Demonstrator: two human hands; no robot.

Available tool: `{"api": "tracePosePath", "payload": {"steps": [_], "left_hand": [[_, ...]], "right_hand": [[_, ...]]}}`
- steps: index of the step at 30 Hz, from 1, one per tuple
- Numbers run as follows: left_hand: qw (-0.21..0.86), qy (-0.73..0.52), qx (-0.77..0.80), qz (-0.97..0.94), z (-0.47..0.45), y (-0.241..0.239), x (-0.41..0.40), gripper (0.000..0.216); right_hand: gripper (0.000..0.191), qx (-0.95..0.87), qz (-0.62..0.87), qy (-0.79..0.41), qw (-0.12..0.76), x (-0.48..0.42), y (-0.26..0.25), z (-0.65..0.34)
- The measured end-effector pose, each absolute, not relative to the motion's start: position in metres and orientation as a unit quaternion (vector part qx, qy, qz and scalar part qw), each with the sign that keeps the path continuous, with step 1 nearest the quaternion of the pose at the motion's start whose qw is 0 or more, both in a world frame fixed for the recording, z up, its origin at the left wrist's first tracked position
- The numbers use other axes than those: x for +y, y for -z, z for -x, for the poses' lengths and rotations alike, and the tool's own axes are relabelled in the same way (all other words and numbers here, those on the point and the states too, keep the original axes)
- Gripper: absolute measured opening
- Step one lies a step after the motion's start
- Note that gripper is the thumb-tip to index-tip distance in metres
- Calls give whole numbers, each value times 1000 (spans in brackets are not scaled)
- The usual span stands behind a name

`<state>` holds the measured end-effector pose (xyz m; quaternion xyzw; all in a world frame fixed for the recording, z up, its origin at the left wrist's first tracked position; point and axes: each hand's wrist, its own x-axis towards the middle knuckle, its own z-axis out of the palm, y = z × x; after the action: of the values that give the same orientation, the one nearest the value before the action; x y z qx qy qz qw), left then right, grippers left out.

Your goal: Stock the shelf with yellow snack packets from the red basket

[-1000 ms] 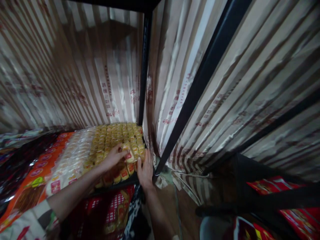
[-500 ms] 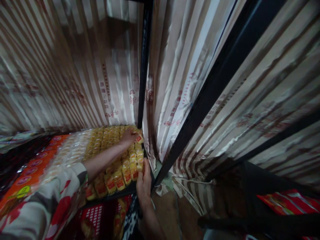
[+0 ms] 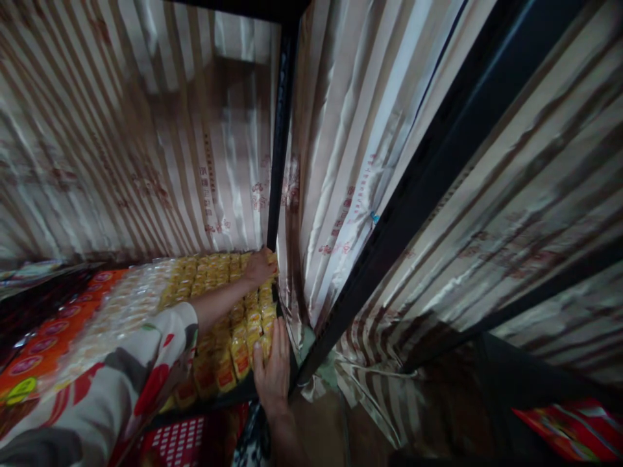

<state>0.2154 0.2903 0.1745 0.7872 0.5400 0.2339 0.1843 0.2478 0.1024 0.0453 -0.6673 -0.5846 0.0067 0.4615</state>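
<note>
Rows of small yellow wrapped snack packets (image 3: 233, 324) with red labels stand on a dark shelf. My left hand (image 3: 259, 267), in a floral sleeve, reaches across them to the far right corner beside a black post. Its fingers are closed round a packet at the end of the back row, mostly hidden under the hand. Nearer me, my right hand (image 3: 273, 370) lies along the right end of the rows. Its thumb is spread from the fingers and touches the front packets.
Clear-wrapped pale packets (image 3: 134, 301) and orange packs (image 3: 58, 324) lie to the left. Black uprights (image 3: 281, 130) and a thick slanted black bar (image 3: 413, 201) stand against striped curtains (image 3: 335, 162). Below is a red perforated basket (image 3: 180, 441); a red packet (image 3: 574, 428) lies at lower right.
My left hand has moved with its packet back into the far corner by the post. The right hand has turned from gripping the edge to lying flatter, with its thumb over the packets.
</note>
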Motion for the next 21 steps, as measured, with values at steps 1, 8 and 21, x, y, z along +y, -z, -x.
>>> {"api": "tracePosePath", "payload": {"steps": [1,8,21], "left_hand": [[173,-226,536,-795,-217,-173,291,34],[125,-153,514,-835,-226,-169,293,29],[86,-86,532,-838,-235,-158,296,26]], "right_hand": [[56,-590,669,-11,453,103,-44,-247],[56,-591,684,-24,428,102,-48,-247],[56,-596,679,-8,429,102,-42,-248]]}}
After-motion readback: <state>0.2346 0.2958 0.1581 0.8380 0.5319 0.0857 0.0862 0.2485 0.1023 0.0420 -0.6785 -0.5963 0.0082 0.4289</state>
